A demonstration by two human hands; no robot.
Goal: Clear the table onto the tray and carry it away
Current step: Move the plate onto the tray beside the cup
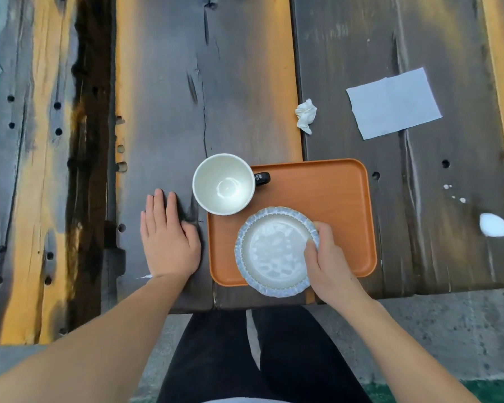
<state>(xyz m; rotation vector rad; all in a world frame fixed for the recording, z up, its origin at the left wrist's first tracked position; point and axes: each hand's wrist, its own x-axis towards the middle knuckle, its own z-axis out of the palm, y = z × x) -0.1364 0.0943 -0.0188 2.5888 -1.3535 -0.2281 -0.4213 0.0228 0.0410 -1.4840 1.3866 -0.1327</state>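
Orange tray (332, 199) bears plate (274, 251) in right hand's (329, 266) pinching grip; left hand (166, 242) spread flat

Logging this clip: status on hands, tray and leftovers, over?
Right hand pinching plate rim over tray; left hand flat on table. Mug overhangs tray corner. Crumpled tissue, flat napkin uncollected.

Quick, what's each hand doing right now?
Left hand: open, flat on the wooden table, holding nothing.
Right hand: closed on the blue-rimmed plate, over the orange tray.
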